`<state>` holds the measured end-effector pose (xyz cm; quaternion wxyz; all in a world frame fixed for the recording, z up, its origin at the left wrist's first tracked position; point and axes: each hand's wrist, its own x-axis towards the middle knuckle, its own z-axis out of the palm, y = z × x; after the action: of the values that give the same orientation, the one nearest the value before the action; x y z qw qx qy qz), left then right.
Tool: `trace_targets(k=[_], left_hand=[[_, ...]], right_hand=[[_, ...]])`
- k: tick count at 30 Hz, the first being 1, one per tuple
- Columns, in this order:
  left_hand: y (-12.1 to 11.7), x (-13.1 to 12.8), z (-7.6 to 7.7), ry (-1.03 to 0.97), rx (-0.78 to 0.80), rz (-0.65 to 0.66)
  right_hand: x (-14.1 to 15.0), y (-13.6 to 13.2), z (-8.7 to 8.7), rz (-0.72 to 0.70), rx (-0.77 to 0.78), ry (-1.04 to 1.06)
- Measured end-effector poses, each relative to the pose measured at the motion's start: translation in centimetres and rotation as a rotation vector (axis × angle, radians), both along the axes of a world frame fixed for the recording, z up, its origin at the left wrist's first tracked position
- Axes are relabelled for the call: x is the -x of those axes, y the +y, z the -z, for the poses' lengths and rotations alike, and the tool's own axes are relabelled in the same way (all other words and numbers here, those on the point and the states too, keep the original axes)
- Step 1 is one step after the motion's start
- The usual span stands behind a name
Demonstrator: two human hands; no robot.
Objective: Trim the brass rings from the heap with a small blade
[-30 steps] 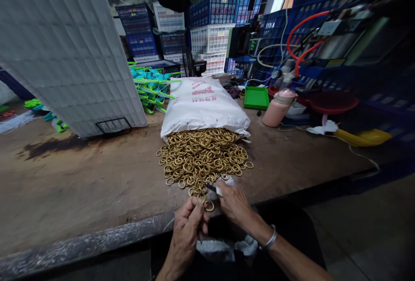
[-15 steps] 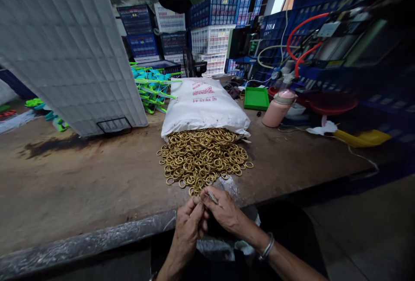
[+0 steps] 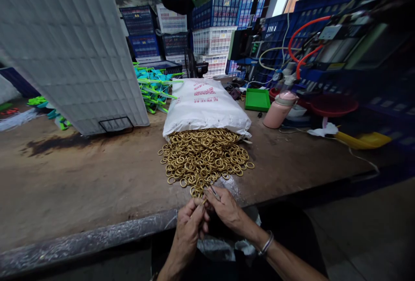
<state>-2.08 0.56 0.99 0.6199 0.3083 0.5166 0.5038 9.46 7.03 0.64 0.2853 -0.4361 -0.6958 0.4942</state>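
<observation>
A heap of gold-coloured rings (image 3: 207,155) spills from the mouth of a white printed sack (image 3: 207,103) toward the table's front edge. Just in front of it, my left hand (image 3: 189,222) is closed, thumb against fingers, on a gold ring (image 3: 204,202) of which only a small part shows. Close beside it, my right hand (image 3: 227,207) is closed round a slim grey metal tool (image 3: 214,192), perhaps a small blade; most of it is hidden in the fingers. The right fingertips are by the ring, near the lowest rings of the heap.
A grey-white ribbed panel (image 3: 74,56) stands on the table (image 3: 97,186) at left, with green and turquoise plastic parts (image 3: 155,86) behind it. To the right are a pink bottle (image 3: 279,110), a green tray (image 3: 257,99) and a yellow scoop-like piece (image 3: 363,139). Crates (image 3: 214,41) are stacked behind.
My right hand has shifted slightly right and its fingertips have parted a little from my left. A bit of gold ring now shows between the hands. The heap looks the same.
</observation>
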Motion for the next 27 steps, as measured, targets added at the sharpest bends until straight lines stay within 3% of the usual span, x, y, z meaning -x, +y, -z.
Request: trace_targets(k=[7,12,16,22,27], left_hand=[[-0.1,0.3,-0.5,-0.070,-0.016,0.004],[-0.2,0.3,-1.0,-0.139,0.018,-0.009],[-0.2,0.2,-1.0,-0.167,0.010,-0.036],[0.2,0.2,-0.5,-0.073,-0.002,-0.064],[0.1,0.1,-0.1,-0.088,0.020,-0.060]], right_hand=[[0.0,-0.2,-1.2,0.009,-0.041,0.002],[0.0,0.0,-1.1,0.038,-0.036,0.023],[-0.3,-0.2,-0.9,0.059,-0.194,-0.147],[-0.7,-1.1,-1.1,-0.129,-0.305,-0.360],[-0.5,-1.0,-1.2,-0.115,-0.344,-0.572]])
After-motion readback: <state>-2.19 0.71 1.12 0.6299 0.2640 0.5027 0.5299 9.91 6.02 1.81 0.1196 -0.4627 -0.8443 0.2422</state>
